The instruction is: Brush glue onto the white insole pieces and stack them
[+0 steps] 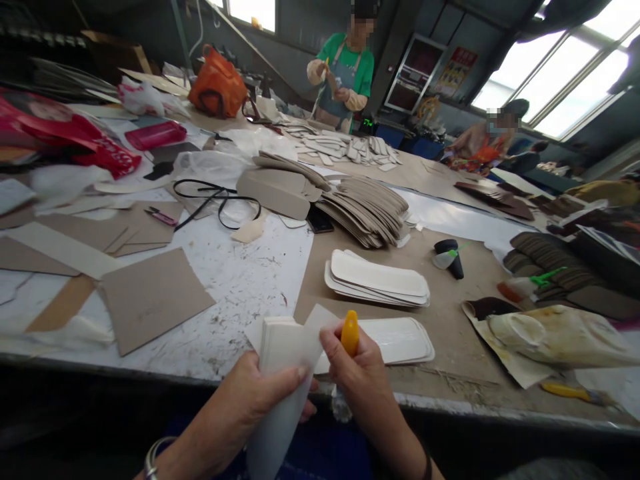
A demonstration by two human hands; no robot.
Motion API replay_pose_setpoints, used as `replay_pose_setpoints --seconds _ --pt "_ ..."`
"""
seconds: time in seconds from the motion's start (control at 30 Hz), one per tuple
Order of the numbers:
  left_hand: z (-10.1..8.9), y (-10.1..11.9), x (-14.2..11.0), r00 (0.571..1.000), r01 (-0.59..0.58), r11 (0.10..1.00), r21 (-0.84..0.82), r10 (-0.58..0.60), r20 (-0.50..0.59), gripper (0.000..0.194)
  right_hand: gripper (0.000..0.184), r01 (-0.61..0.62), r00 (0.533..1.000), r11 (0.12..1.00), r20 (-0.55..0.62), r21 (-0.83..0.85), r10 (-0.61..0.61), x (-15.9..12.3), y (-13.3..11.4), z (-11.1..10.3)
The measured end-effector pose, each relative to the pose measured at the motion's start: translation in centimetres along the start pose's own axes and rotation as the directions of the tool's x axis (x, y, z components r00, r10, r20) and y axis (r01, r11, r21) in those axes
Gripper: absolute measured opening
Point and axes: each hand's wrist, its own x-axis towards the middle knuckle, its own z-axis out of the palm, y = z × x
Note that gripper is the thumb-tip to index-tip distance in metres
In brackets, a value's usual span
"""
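Observation:
My left hand [267, 390] is closed around a small stack of white card pieces [280, 347], tilted upright over the table's front edge. My right hand [357, 363] grips a yellow-handled brush [351, 333], its handle up and its pale, blurred head below the fist. Between thumb and fingers that same hand also pinches the top corner of one white piece, bent away from the stack. Just behind my right hand lies a low pile of white rounded pieces [400, 340], partly hidden by it. Farther back sits a second white pile [380, 277].
Fanned brown pieces [367, 210] lie mid-table, near a black strap [220, 197]. To the right are a glue-stained container [560, 333], another yellow-handled brush [570, 391] and a green-tipped bottle [525, 287]. A co-worker in green [345, 73] stands across the table.

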Motion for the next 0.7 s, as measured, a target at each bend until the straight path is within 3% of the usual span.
replay_pose_setpoints --seconds 0.07,0.23,0.3,0.4,0.47,0.57,0.7 --pt "0.1 -0.3 -0.1 0.999 -0.003 1.000 -0.007 0.003 -0.047 0.047 0.039 -0.012 0.999 1.000 -0.041 -0.003 0.012 0.0 0.3 -0.1" --pt "1.3 -2.0 0.0 0.995 -0.014 1.000 -0.008 0.013 -0.095 0.047 0.048 -0.140 0.988 0.988 0.076 0.061 0.136 -1.2 1.4 0.0" --pt "1.5 -2.9 0.2 0.994 -0.015 1.000 -0.002 0.014 -0.109 0.044 0.051 -0.147 0.989 0.986 0.021 0.076 0.146 -1.6 1.3 -1.0" --pt "1.3 -3.4 0.4 0.984 -0.021 0.999 -0.030 0.015 -0.178 0.040 0.050 -0.161 0.985 0.986 -0.063 0.041 0.163 -1.5 0.1 -4.3" --pt "0.9 -3.1 0.7 0.978 -0.042 0.998 -0.039 0.033 -0.206 0.039 0.046 -0.190 0.982 0.980 -0.013 -0.063 0.189 -1.1 -1.0 -6.9" --pt "0.5 -1.9 1.5 0.977 -0.051 0.998 0.035 0.057 -0.207 0.040 0.036 -0.156 0.956 0.925 0.181 -0.346 0.229 0.3 -2.3 -9.1" --pt "0.9 -0.9 2.9 0.983 -0.017 0.994 0.112 0.037 -0.179 0.038 0.025 -0.002 0.827 0.723 0.405 -0.691 0.389 3.2 -2.8 -8.2"
